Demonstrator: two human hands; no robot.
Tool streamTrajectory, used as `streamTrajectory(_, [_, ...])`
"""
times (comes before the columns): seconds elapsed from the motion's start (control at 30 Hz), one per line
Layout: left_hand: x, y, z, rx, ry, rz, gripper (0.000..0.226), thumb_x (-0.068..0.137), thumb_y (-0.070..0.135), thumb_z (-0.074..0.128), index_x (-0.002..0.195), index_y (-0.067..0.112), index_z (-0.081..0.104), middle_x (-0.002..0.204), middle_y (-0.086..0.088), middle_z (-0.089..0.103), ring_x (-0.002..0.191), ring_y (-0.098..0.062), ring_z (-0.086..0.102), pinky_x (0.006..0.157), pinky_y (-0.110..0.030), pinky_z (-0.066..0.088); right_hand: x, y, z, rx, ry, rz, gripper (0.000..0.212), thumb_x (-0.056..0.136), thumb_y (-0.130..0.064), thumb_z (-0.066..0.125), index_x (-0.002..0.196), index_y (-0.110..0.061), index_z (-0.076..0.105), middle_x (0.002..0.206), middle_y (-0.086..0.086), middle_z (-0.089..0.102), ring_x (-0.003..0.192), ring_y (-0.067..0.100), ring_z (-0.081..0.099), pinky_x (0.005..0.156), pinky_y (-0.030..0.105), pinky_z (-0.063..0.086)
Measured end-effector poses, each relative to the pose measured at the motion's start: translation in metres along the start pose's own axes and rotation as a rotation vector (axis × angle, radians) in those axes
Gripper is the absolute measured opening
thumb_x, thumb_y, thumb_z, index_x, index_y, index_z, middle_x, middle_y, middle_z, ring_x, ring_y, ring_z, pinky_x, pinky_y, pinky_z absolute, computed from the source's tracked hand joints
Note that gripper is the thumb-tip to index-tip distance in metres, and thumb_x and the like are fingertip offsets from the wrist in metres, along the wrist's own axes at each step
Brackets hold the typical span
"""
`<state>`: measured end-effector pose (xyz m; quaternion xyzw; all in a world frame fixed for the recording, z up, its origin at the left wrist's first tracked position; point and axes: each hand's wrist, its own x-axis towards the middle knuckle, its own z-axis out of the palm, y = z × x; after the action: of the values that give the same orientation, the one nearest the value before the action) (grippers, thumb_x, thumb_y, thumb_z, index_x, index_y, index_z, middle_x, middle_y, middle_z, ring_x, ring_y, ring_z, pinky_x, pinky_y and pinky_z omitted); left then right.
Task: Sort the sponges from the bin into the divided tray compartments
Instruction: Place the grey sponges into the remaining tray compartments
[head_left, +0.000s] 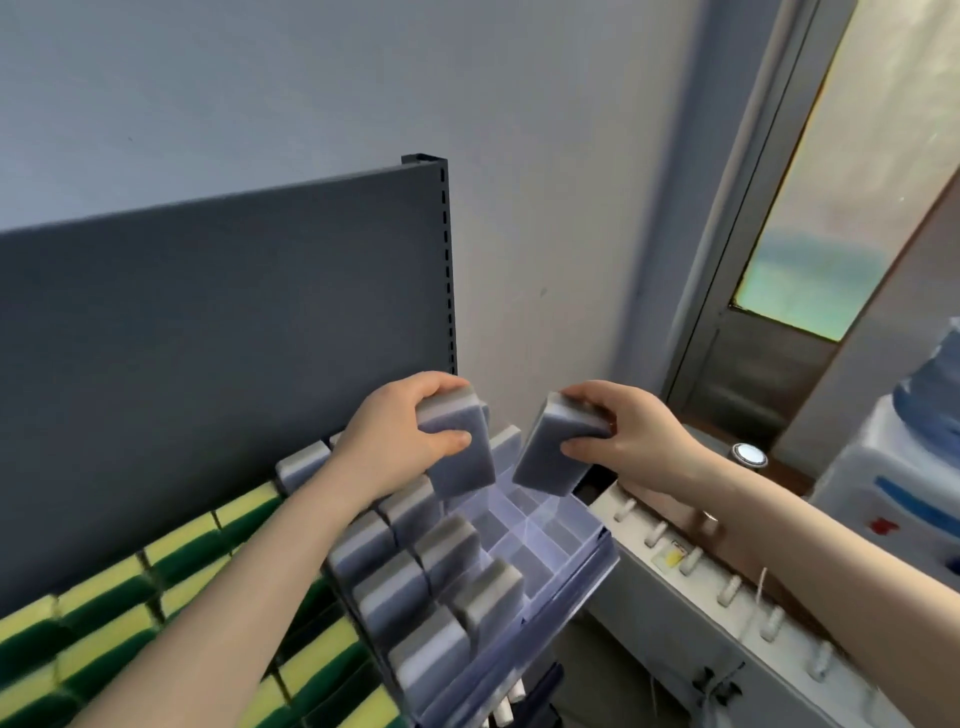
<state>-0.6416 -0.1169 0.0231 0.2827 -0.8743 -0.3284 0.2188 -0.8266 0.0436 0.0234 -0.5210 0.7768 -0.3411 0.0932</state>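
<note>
Two sponges (460, 457) (556, 452) in left hand (395, 431) and right hand (628, 434), above tray (550, 530).

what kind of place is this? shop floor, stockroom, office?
Likely a retail-style shelf set up in an office-like room. Cues: a dark shelf back panel with a slotted upright, rows of yellow-green sponges and grey sponges in a clear divided tray, and a water dispenser beside a door.

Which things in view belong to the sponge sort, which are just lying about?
In the job: left hand gripping a grey sponge; right hand gripping another grey sponge; divided tray; slotted grey sponges; yellow-green sponges.
Lying about: water dispenser; door; dark shelf panel; white pegged rail.
</note>
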Motion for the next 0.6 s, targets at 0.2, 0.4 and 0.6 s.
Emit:
streamTrajectory(0.2, [0.033,-0.008,0.004,-0.001,-0.02,0.008,0.044,0.077,0.021,0.076,0.117,0.034,0.062,0.111,0.025,0.061,0.104,0.003,0.054,0.083,-0.012,0.039,0.034,0.021,-0.002,0.022,-0.008,0.008,0.045,0.073,-0.015,0.075,0.115,-0.019,0.06,0.096,-0.01,0.063,0.086,0.007,0.056,0.069,0.001,0.037])
streamTrajectory(0.4, [0.044,-0.007,0.007,-0.013,0.034,-0.013,0.043,0.076,0.021,0.077,0.113,0.039,0.062,0.104,0.033,0.059,0.101,0.013,0.053,0.078,-0.005,0.038,0.056,0.041,-0.005,0.061,-0.059,-0.033,0.044,0.073,-0.015,0.075,0.114,-0.021,0.061,0.095,-0.011,0.064,0.085,0.002,0.057,0.07,0.002,0.039])
streamTrajectory(0.6, [0.033,0.001,0.02,0.017,0.152,-0.111,0.044,0.075,0.023,0.077,0.112,0.042,0.061,0.106,0.032,0.06,0.101,0.009,0.054,0.083,-0.012,0.042,0.074,0.058,0.0,0.091,-0.202,-0.155,0.045,0.074,-0.017,0.075,0.115,-0.026,0.059,0.098,-0.018,0.062,0.088,0.0,0.056,0.073,0.005,0.041])
